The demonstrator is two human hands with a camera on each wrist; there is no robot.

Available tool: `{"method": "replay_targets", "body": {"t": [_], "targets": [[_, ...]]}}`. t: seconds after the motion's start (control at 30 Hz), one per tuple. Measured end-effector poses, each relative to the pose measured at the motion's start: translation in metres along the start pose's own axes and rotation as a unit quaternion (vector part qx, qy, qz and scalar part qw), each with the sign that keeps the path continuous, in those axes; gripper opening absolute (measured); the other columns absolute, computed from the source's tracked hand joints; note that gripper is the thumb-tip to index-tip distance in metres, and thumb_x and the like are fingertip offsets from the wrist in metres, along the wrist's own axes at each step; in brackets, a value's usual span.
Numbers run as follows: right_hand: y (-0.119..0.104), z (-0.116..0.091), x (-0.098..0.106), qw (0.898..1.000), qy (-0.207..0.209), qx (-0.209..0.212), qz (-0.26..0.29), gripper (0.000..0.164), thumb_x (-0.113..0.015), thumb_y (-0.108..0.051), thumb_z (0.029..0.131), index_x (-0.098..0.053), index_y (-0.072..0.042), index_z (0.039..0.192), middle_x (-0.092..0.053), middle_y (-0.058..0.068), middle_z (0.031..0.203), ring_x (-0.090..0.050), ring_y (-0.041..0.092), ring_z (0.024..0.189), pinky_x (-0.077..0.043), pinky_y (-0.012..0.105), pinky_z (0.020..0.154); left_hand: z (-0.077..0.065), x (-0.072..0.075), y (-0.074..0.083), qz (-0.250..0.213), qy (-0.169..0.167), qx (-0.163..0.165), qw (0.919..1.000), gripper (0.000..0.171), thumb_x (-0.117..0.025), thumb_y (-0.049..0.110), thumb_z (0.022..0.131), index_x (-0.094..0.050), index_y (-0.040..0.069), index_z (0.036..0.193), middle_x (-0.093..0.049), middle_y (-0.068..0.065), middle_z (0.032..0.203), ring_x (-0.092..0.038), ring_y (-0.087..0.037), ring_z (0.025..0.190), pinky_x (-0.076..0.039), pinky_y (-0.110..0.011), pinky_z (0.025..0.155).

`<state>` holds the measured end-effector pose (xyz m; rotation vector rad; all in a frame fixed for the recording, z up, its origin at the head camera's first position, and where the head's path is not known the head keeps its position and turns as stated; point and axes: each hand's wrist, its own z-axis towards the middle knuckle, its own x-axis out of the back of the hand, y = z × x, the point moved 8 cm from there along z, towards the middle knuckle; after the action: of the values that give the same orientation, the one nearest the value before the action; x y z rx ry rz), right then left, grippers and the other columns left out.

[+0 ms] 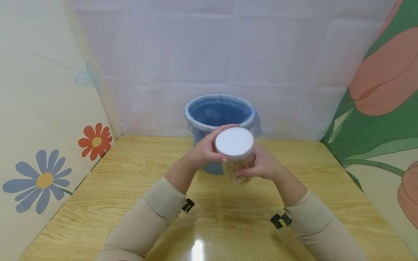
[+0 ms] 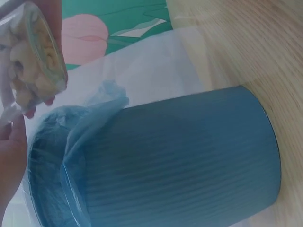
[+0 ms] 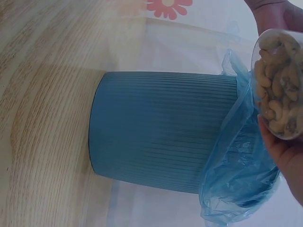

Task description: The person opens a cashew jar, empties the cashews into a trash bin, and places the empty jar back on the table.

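Both hands hold a clear jar of cashews [image 1: 236,168] off the table, in front of a blue trash bin. The jar's white lid [image 1: 234,141] is on top and tilts toward the head camera. My left hand [image 1: 210,148] grips the jar near the lid from the left. Lower down, my right hand [image 1: 262,165] holds its right side, thumb across the front. Cashews [image 3: 279,87] show through the wall in the right wrist view, and the jar's base end [image 2: 45,52] appears in the left wrist view. Fingers behind the jar are partly hidden.
The ribbed blue trash bin [image 3: 156,130] stands upright on the wooden table [image 1: 147,163], near the back. A thin blue bag [image 3: 236,170] lines it and folds over its rim. Behind is a white sheet [image 1: 212,47]; flowered panels [image 1: 42,108] flank the table.
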<state>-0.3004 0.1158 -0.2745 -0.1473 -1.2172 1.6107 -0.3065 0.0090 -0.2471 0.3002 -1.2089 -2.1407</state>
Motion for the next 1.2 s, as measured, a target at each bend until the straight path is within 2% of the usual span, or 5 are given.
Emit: {"method": "replay_targets", "body": {"t": [0.27, 0.43, 0.83, 1.03, 1.2], "targets": [[0.003, 0.003, 0.001, 1.0, 0.021, -0.022, 0.006, 0.084, -0.079, 0.003, 0.06, -0.036, -0.005, 0.132, -0.05, 0.01, 0.122, -0.047, 0.022, 0.112, -0.037, 0.043, 0.099, 0.0, 0.004, -0.002, 0.02, 0.049, 0.013, 0.9985, 0.11, -0.081, 0.047, 0.059, -0.025, 0.0, 0.14, -0.039, -0.022, 0.132, -0.045, -0.026, 0.115, -0.039, -0.04, 0.098], [-0.009, 0.007, 0.0, 0.998, 0.049, -0.043, 0.001, 0.087, -0.078, 0.005, 0.062, -0.032, -0.004, 0.135, -0.046, 0.013, 0.127, -0.043, 0.026, 0.116, -0.034, 0.046, 0.101, 0.0, 0.01, -0.004, 0.031, 0.095, 0.024, 0.9946, 0.108, -0.08, 0.051, 0.057, -0.028, 0.004, 0.14, -0.042, -0.019, 0.129, -0.047, -0.024, 0.112, -0.041, -0.036, 0.096], [-0.016, 0.008, 0.001, 0.985, 0.132, -0.096, -0.055, 0.088, -0.079, -0.002, 0.066, -0.028, -0.004, 0.138, -0.044, 0.015, 0.131, -0.043, 0.028, 0.119, -0.036, 0.043, 0.1, -0.003, 0.018, -0.006, 0.06, 0.207, 0.054, 0.9749, 0.103, -0.08, 0.054, 0.055, -0.035, 0.013, 0.139, -0.046, -0.014, 0.128, -0.046, -0.024, 0.115, -0.039, -0.037, 0.098], [-0.019, 0.007, 0.003, 0.983, 0.137, -0.101, -0.069, 0.088, -0.078, -0.002, 0.067, -0.027, -0.004, 0.138, -0.043, 0.017, 0.132, -0.042, 0.029, 0.12, -0.036, 0.043, 0.1, -0.005, 0.017, -0.005, 0.068, 0.225, 0.061, 0.9701, 0.1, -0.08, 0.051, 0.056, -0.036, 0.016, 0.139, -0.046, -0.01, 0.129, -0.046, -0.022, 0.117, -0.038, -0.037, 0.099], [-0.023, 0.006, 0.005, 0.982, 0.14, -0.093, -0.089, 0.087, -0.079, -0.004, 0.066, -0.03, -0.001, 0.137, -0.045, 0.019, 0.13, -0.043, 0.031, 0.118, -0.036, 0.046, 0.099, -0.005, 0.013, -0.002, 0.047, 0.209, 0.05, 0.9755, 0.104, -0.08, 0.047, 0.058, -0.029, 0.015, 0.143, -0.041, -0.013, 0.133, -0.043, -0.026, 0.12, -0.038, -0.037, 0.1]]}}
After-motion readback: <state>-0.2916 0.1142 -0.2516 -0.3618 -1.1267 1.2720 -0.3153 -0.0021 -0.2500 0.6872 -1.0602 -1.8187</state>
